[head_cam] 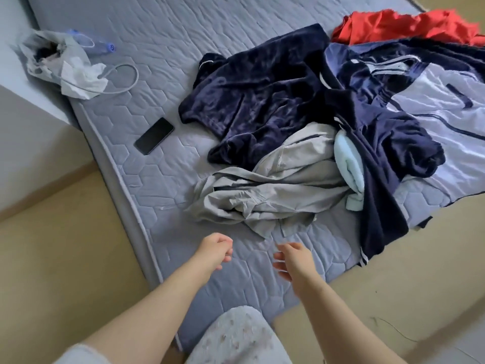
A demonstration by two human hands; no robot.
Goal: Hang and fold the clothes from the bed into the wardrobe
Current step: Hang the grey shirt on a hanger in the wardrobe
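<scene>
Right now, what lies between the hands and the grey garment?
Only bare mattress, in the head view; left hand and right hand hover short of the grey garment.

Bed (162,30) before me: bare quilted blue-grey mattress. Black phone (154,135) lies flat near left edge. Far left corner: grey bag (47,48), crumpled white tissue (81,80), grey cable loop (132,74). Right side, clothes heaped and overlapping: navy velvet garment (257,95), grey garment (267,190) nearest me, pale blue towel (350,158), navy-and-white striped jacket (433,106), red garment (399,27) farthest.

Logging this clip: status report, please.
Hands empty: left hand open, right hand open. Nearest grey garment unheld. Beside pile, phone, not blocking.
</scene>
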